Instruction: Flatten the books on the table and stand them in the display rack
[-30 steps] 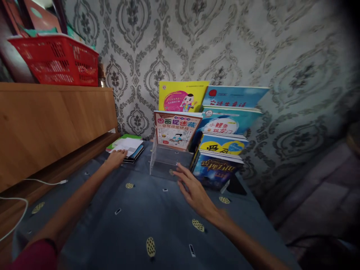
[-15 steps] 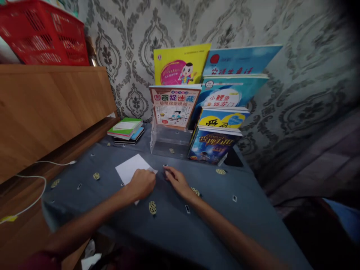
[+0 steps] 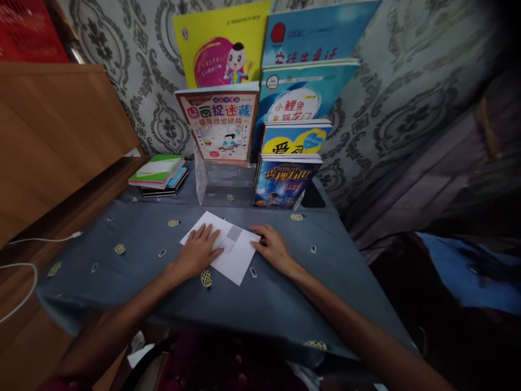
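Note:
A white sheet of paper (image 3: 236, 252) with a small grey patch lies flat on the blue-grey tablecloth (image 3: 142, 271). My left hand (image 3: 197, 253) rests on the sheet's left half, fingers spread and flat. My right hand (image 3: 272, 248) touches the sheet's right edge with its fingertips, fingers loosely extended. Neither hand grips anything. Just beyond the sheet stands a clear acrylic book stand (image 3: 223, 182).
Several children's books (image 3: 291, 136) stand in tiers in the stand against the patterned wall. A short stack of books (image 3: 158, 174) lies at the back left. A wooden headboard (image 3: 49, 136) and a white cable (image 3: 40, 241) are on the left. The table edge drops off on the right.
My left hand drew the white sheet from the book stack toward me and laid it flat. My right hand came back from the stand to the sheet's right edge. The view tilted down.

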The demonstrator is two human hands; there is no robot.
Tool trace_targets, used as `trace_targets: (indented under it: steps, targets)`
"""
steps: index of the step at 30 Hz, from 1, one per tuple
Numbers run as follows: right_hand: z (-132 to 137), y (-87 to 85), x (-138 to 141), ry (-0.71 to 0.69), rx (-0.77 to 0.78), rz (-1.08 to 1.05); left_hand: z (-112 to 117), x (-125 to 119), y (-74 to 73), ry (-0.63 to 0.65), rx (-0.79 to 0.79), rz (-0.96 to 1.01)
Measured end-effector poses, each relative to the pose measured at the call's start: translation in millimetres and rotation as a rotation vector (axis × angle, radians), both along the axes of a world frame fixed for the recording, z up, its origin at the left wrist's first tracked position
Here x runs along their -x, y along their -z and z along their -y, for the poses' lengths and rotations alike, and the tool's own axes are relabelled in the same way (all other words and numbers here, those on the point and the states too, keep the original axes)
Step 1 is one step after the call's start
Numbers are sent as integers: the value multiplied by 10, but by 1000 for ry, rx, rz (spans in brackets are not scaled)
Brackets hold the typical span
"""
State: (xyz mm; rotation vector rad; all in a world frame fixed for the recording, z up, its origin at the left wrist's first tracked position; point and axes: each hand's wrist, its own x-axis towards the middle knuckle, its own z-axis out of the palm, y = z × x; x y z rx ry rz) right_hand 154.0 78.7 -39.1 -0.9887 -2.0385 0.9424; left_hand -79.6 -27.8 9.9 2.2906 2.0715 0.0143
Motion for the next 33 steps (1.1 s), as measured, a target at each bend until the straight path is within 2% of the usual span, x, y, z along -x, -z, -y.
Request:
trace_targets:
  steps: [4,7,9,11,13,17,19,21,23,29,33]
  targets:
    - [-231,-55,-128,77,-199,92,110,-145,-142,106,-18,-55]
    - [-403,-65,-245,157,-290,187,99,-293,-212,193,-23,-28]
    - [-401,-59,-275,180,-325,290,27,-327,-196,203,-54,-38]
    - [-291,-53,-228,182,-376,387,-60,-306,-126,187,-101,-66]
    - [-107,-52,-93,123,-426,432,-121,-253,-16,171,-152,-79]
    - [239,-56,324,-248,-457,374,-128,-151,219,163,-246,-51]
    - [306,-53,476,-320,-449,390,-107,-118,296,177,-267,-30]
    - [293,-44,511,-321,-428,430,-94,-100,335,188,-272,-7]
    - [226,-33,421,-279,-406,471,-91,-93,347,185,-276,12]
    - [20,-20,-136,-80,-334,536,-105,-104,334,170,-264,20]
    - [17,-37,-275,-31,-318,539,-98,-98,297,171,-226,47]
